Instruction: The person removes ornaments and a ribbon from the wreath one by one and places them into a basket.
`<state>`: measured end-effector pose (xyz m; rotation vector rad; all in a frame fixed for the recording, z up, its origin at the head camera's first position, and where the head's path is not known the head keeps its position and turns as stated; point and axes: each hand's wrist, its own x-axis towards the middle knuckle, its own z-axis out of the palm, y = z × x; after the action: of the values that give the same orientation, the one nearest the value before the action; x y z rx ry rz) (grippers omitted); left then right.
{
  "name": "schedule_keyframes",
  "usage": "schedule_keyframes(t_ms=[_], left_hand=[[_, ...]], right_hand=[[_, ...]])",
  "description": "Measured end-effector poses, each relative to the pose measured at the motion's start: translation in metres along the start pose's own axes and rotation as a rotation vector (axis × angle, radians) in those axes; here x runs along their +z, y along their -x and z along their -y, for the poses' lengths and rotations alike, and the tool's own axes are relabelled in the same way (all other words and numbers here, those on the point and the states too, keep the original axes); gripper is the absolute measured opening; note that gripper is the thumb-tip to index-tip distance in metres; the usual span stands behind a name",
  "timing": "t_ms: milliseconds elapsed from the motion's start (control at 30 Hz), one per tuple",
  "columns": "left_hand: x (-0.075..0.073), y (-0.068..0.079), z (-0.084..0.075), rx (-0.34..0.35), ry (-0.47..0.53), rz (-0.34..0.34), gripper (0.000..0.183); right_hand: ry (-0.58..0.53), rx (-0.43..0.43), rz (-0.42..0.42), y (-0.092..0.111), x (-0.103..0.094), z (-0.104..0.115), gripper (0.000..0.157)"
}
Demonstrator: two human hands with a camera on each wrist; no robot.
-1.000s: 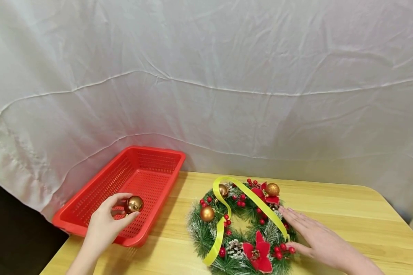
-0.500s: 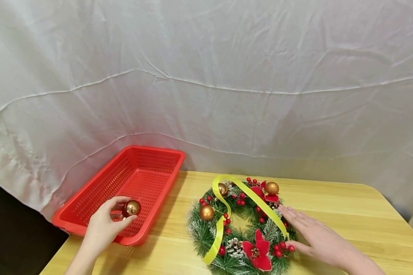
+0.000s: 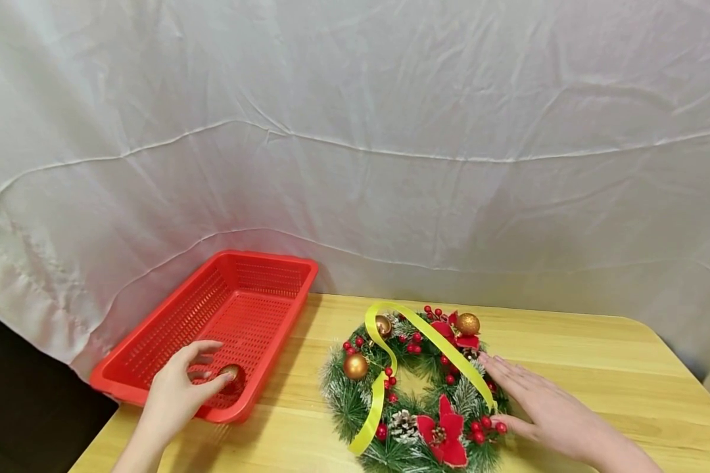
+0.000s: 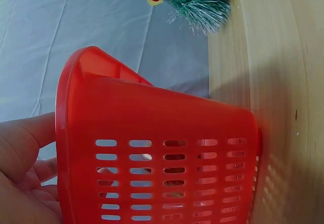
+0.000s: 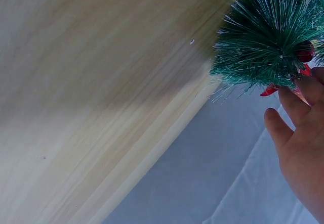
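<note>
A shiny copper-gold Christmas ball (image 3: pixel 235 381) is low in the near end of the red plastic basket (image 3: pixel 312 272). My left hand (image 3: pixel 177 387) hovers over that end, fingers and thumb apart with nothing between them. The thumb tip overlaps the ball in the head view. In the left wrist view the slotted wall (image 4: pixel 152 113) hides much of the hand, and brown shows through its slots. My right hand (image 3: pixel 538 410) lies with extended fingers against the right side of a green Christmas wreath (image 3: pixel 349 410); in the right wrist view its fingertips reach the needles.
The wreath carries gold balls (image 3: pixel 355 366), red berries, red flowers (image 3: pixel 444 437) and a pine cone (image 3: pixel 403 426). A yellow ribbon (image 3: pixel 432 335) loops loosely over it. The wooden table (image 3: pixel 591 355) ends at a pale hanging cloth (image 3: pixel 390 197) behind.
The left hand has let go of the ball, which has dropped from between its fingers into the basket. The right hand and the wreath stay where they were.
</note>
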<state>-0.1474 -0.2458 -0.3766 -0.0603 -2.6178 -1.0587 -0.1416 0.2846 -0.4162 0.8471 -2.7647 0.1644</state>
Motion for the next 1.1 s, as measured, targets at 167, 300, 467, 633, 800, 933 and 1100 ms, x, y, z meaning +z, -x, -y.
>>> schedule_keyframes(t_ms=[167,300,467,633,800,933,1100], left_hand=[[0.000,0.000,-0.002,-0.018,0.019,0.002,0.051],[0.002,0.000,-0.006,-0.015,0.044,-0.001,0.050],[0.010,-0.002,-0.013,0.017,0.085,-0.020,0.046],[0.017,-0.003,-0.023,0.046,0.132,-0.014,0.045],[0.025,-0.005,-0.032,0.060,0.185,0.022,0.046],[0.033,-0.006,-0.038,0.104,0.273,0.035,0.046],[0.043,-0.007,-0.048,0.195,0.393,0.060,0.047]], right_hand=[[0.007,-0.007,-0.011,0.000,0.001,-0.001,0.079],[0.001,-0.015,-0.020,0.000,0.001,-0.001,0.080],[0.007,-0.022,-0.024,0.000,0.001,-0.001,0.079],[0.012,-0.022,-0.022,0.000,0.001,-0.001,0.079],[0.013,-0.014,-0.020,0.000,0.001,0.000,0.079],[0.012,-0.010,-0.025,0.000,0.002,0.000,0.079],[0.021,-0.008,-0.026,0.000,0.002,-0.001,0.079]])
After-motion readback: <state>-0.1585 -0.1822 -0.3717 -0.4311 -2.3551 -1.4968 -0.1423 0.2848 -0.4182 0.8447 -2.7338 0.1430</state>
